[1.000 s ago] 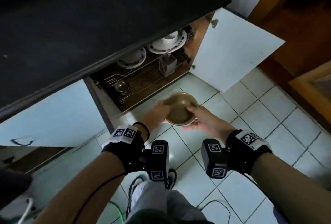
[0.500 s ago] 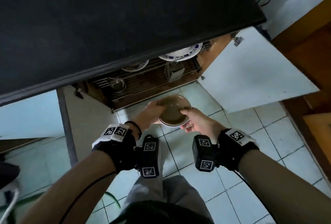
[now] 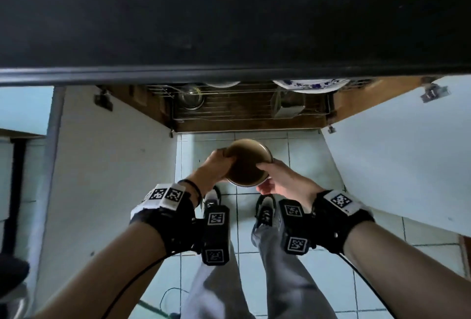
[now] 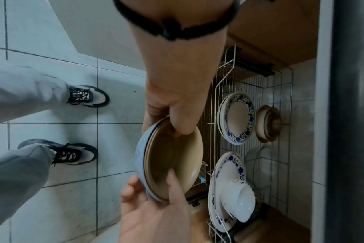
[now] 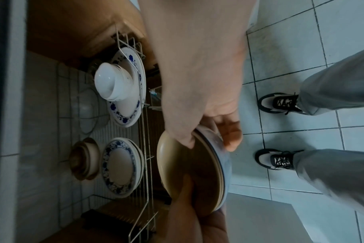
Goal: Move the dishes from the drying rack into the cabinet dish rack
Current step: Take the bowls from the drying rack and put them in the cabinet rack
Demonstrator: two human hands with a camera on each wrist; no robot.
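A stack of bowls (image 3: 248,165), tan inside with a pale blue one outermost (image 4: 141,164), hangs over the floor tiles in front of the open cabinet. My left hand (image 3: 219,163) grips its left rim, thumb inside (image 4: 181,128). My right hand (image 3: 274,178) grips the near right rim, thumb inside and fingers under the blue wall (image 5: 231,139). The cabinet's wire dish rack (image 3: 252,112) lies just beyond the bowls. It carries blue-patterned plates (image 4: 237,118) (image 5: 123,166), a white bowl (image 4: 238,200) on a large plate, and a brown lidded pot (image 5: 83,159).
The dark countertop (image 3: 229,12) overhangs the rack and hides its back. White cabinet doors stand open at left (image 3: 109,165) and right (image 3: 395,153). A metal bowl (image 3: 191,98) and a utensil holder (image 3: 288,104) sit in the rack's front. My shoes (image 4: 85,97) stand on the tiles.
The head view has swung round to face the open cabinet squarely, with the countertop covering more of it. Both hands keep their hold on the bowls in front of the rack.
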